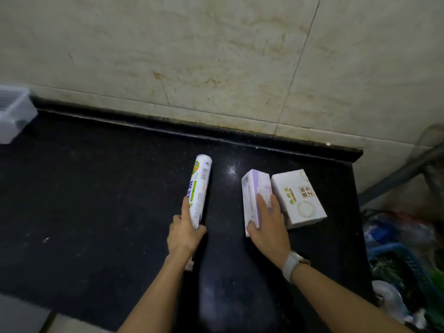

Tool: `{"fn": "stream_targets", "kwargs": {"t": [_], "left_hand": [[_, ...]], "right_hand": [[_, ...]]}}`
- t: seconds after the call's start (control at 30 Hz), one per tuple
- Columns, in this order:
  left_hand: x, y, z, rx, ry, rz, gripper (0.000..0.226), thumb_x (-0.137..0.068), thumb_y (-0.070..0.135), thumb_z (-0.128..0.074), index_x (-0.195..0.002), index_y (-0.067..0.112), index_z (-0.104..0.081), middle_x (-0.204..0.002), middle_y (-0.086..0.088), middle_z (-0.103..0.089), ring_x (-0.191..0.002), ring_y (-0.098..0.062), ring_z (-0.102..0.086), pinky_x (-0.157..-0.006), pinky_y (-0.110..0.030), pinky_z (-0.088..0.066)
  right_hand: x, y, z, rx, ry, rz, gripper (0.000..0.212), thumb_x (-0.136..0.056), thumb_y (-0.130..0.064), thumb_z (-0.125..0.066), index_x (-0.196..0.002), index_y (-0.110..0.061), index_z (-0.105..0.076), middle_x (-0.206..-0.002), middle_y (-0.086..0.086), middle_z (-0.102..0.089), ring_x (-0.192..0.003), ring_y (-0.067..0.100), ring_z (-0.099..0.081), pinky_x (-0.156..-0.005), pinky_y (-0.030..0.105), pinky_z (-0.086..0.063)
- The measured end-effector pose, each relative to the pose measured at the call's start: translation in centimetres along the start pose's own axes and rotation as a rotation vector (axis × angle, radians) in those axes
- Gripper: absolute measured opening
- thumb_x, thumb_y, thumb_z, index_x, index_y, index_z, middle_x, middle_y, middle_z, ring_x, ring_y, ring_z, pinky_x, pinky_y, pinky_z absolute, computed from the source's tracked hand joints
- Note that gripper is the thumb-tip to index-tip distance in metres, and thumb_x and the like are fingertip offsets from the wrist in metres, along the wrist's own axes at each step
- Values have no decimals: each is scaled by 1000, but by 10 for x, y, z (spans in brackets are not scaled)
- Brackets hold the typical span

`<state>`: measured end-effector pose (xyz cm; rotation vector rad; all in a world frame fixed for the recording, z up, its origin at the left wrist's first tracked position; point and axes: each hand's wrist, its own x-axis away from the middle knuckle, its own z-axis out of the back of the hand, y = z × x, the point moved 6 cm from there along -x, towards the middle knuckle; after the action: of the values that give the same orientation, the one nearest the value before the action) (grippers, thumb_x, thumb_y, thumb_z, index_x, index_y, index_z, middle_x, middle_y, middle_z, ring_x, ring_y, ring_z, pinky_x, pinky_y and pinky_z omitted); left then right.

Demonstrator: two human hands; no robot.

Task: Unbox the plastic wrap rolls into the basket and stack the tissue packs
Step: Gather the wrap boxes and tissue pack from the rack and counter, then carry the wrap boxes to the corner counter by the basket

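While the left hand [185, 234] clamps the plastic wrap roll [200, 188] mid-worktop, the right hand [269, 222], closed on the purple tissue pack [254, 188], should lift it squarely onto the white tissue pack [298, 200] near the worktop's [96, 188] right edge.

The counter [96, 200] is black with fine pale specks, against a wall [216, 56] of cream tile veined in tan. The roll [200, 188] is white with green, blue and orange print and a barcode; one pack [254, 195] is white and lilac, the other [299, 198] white with green characters and a red-brown label. A white watch [292, 264] bands the right wrist, and a clear box [14, 114] sits at the left edge.
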<state>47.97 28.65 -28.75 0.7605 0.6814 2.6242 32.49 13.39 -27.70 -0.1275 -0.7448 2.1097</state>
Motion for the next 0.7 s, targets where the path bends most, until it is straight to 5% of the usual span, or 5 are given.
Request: {"fn": "stream_targets", "kwargs": {"t": [0.37, 0.47, 0.57, 0.7], "left_hand": [[149, -139, 71, 463, 352, 141, 77, -58, 24, -56, -109, 71, -22, -94, 50, -49, -85, 12, -53, -61, -13, -40], [181, -198, 95, 508, 455, 257, 84, -65, 16, -61, -111, 75, -22, -92, 39, -57, -82, 20, -53, -53, -4, -42], [205, -264, 120, 565, 545, 377, 81, -68, 14, -63, -128, 55, -27, -96, 19, -60, -75, 11, -56, -51, -5, -40], [215, -353, 173, 607, 620, 425, 79, -68, 14, -64, -117, 65, -29, -92, 26, -60, -74, 7, -57, -52, -3, -40]], "right_hand": [[100, -99, -67, -330, -255, 367, 56, -80, -21, -56, -133, -31, -37, -137, -5, -34, -115, 13, -46, -84, 26, -41], [128, -150, -101, -357, -358, 463, 51, -81, -18, -58, -129, -25, -45, -133, -3, -42, -113, 14, -49, -89, 29, -42], [154, -203, -144, -342, -448, 539, 42, -81, -18, -58, -123, -20, -51, -126, -3, -49, -111, 17, -52, -88, 34, -47], [186, -289, -210, -343, -516, 613, 38, -81, -19, -59, -118, -20, -53, -120, -5, -51, -106, 17, -54, -85, 30, -45]]}}
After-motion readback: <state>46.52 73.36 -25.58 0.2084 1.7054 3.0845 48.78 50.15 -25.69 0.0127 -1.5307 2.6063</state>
